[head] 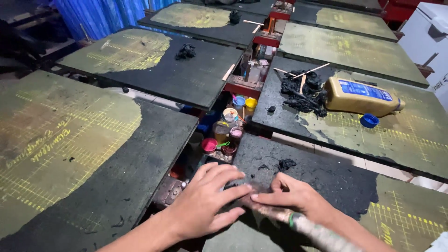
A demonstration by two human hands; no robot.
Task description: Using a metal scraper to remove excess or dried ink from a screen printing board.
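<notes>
My left hand point(205, 203) lies flat with its fingers spread at the near left corner of a dark, residue-coated flat board point(326, 175). Its fingertips rest over the front end of a paint-stained stick-like tool point(305, 226) with a green band. My right hand point(296, 196) curls its fingers around this tool and presses it down on the board. The tool's tip is hidden under both hands. A small black clump point(285, 164) sits on the board just beyond my fingers.
Several similar boards with yellow grid marks stand around, one at the left point(70, 149). A yellow bottle point(361, 96) lies on its side beside its blue cap point(369, 121) and a black pile with sticks point(303, 91). Small paint jars point(228, 133) fill the gap between boards.
</notes>
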